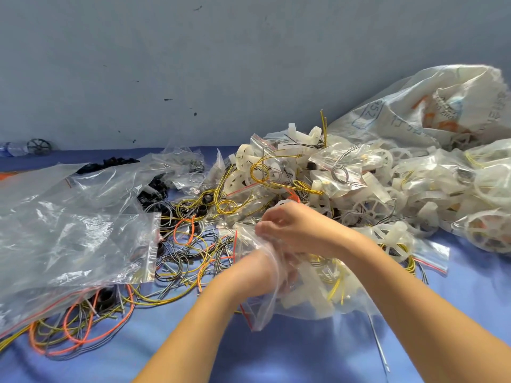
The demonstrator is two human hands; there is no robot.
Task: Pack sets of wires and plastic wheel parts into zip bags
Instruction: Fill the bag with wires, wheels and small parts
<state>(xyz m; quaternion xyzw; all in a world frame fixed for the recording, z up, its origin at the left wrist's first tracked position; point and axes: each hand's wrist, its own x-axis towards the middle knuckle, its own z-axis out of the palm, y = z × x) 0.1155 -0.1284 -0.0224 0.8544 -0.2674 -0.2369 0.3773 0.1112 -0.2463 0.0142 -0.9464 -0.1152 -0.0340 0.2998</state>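
Both forearms reach up over the blue cloth (304, 355) to a clear zip bag (265, 308) with a red strip, pretty much dead centre. Inside it are white plastic wheel parts (312, 294) and a few yellow wires (336, 288). The left hand (279, 269) is shoved in through the mouth, blurry behind the plastic, so I can't tell what the fingers are doing. The right hand (290, 226) sits just above it, fingers curled, pinching the bag's rim. On the left, loose wires (188, 244) in orange, yellow and black lie partly under big clear bags (69, 230). Packed bags (343, 175) are heaped against a woven sack (409, 114) on the right.
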